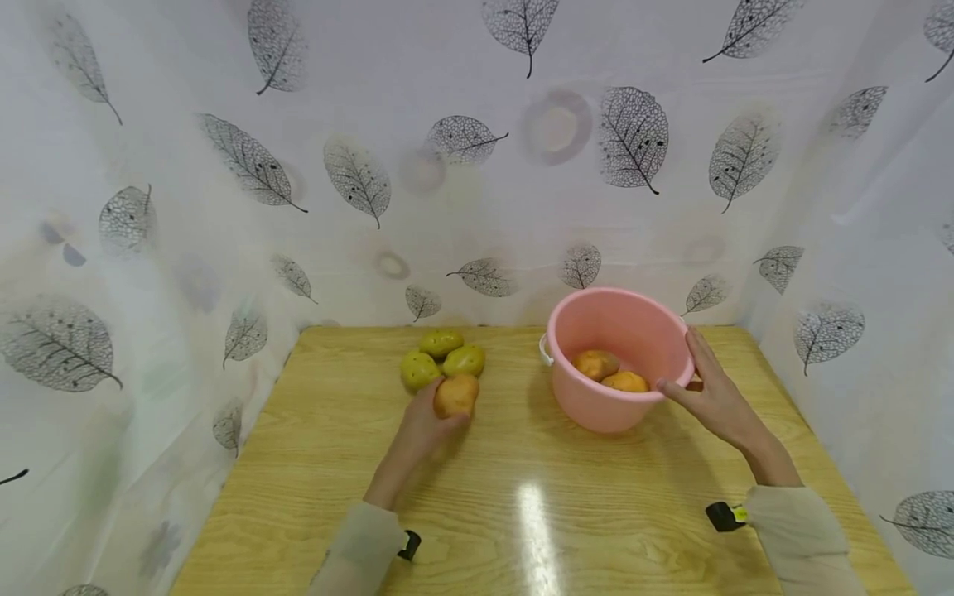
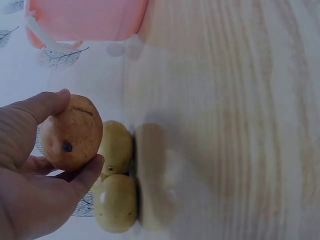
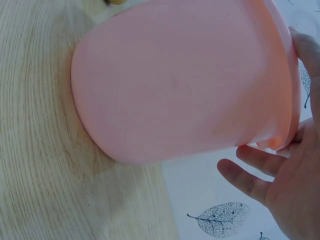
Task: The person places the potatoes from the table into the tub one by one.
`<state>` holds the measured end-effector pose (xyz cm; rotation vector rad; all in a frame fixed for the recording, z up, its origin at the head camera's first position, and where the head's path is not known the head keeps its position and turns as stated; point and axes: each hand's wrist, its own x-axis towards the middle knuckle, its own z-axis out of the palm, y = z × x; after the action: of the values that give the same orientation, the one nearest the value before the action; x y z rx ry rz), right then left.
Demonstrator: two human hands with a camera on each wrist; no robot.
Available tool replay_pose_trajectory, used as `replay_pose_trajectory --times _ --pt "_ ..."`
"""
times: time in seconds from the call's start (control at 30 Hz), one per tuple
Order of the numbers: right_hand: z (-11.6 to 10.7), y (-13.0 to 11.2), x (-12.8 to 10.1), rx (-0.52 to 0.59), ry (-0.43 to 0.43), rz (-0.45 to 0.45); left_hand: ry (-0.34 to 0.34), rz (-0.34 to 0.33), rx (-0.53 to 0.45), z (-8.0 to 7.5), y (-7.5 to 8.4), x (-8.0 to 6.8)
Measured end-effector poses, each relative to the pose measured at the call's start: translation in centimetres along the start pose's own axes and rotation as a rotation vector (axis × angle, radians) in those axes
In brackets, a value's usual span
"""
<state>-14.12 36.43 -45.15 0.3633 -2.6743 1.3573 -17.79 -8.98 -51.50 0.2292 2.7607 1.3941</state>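
Head-camera footage is showing a light wooden tabletop (image 1: pixel 522 497) enclosed by white curtains printed with grey skeleton leaves (image 1: pixel 633 136). Two bare hands are being extended over it from pale sleeves.

A round orange-brown fruit with a speckled skin (image 1: pixel 455 395) is being gripped by the left hand (image 1: pixel 421 430) — in the left wrist view, the thumb (image 2: pixel 42 105) is being curled over the top of the fruit (image 2: pixel 71 132) and the fingers (image 2: pixel 85 175) are being wrapped beneath it, so it is being cradled from both sides rather than pinched. It is being held just beside a cluster of three yellow-green fruits (image 1: pixel 440 358), which are lying on the table touching one another near the back edge; whether the orange fruit is being lifted clear of the wood cannot be told.

A pink plastic bucket with a white handle lug (image 1: pixel 619 414) is standing to the right of the cluster, well apart from it. Two more orange fruits (image 1: pixel 609 372) are lying inside at the bottom. The right hand (image 1: pixel 715 397) is being rested open against the bucket's near rim, fingers straight and spread along the rim and outer wall — apparently so that the bucket is being steadied, though nothing is being clasped. In the right wrist view, the bucket's smooth pink wall (image 3: pixel 180 80) is filling most of the picture, with the fingertips (image 3: pixel 235 172) lying loosely beside its rim.
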Motion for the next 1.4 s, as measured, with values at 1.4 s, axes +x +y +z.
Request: replay_pose_trajectory --times 1.4 --pt "0.1 -0.2 0.4 0.019 -0.005 0.001 -0.103 -0.025 -0.017 -10.6 8.9 2.0"
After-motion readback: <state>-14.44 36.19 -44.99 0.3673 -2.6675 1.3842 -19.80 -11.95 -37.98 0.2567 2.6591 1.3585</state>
